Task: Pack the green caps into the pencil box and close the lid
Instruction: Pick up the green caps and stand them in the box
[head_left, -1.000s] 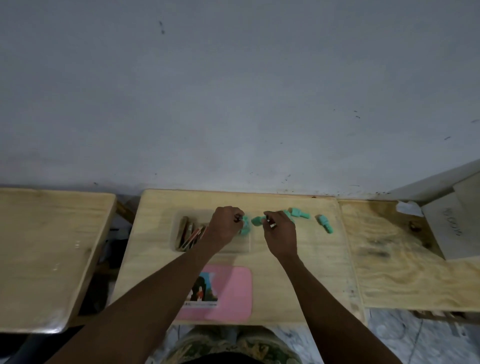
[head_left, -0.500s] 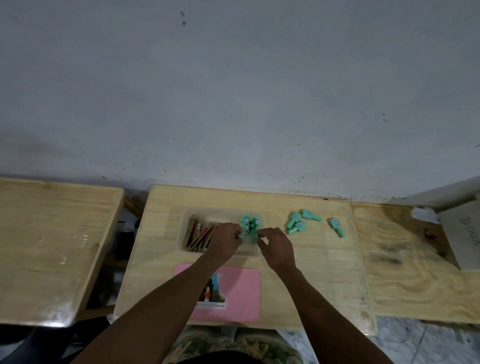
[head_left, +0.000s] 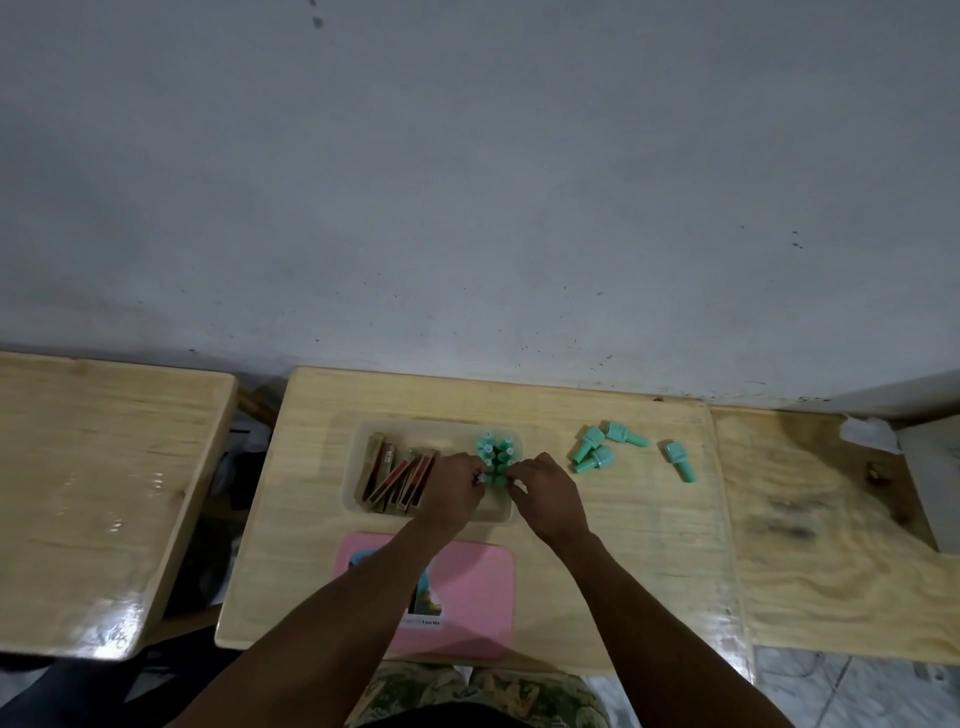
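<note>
A clear pencil box (head_left: 363, 441) lies open on the middle wooden desk. In its right end several green caps (head_left: 496, 453) stand upright in a cluster. My left hand (head_left: 452, 486) and my right hand (head_left: 543, 491) meet at the near side of that cluster, each pinching a cap at its fingertips. Several more green caps (head_left: 592, 449) lie loose on the desk to the right, one (head_left: 680, 460) a little apart. The pink lid (head_left: 467, 597) lies flat near the desk's front edge, partly under my left forearm.
Brown and red flat sticks (head_left: 395, 473) fill the box's left half. A second desk (head_left: 104, 493) stands to the left across a gap, and a plywood board (head_left: 831, 535) adjoins on the right. A grey wall (head_left: 467, 208) rises behind.
A second ago both hands were at the loose caps near the box's right end. They have since drawn back to the cluster in the box, each holding a cap. The camera tilted and shifted slightly.
</note>
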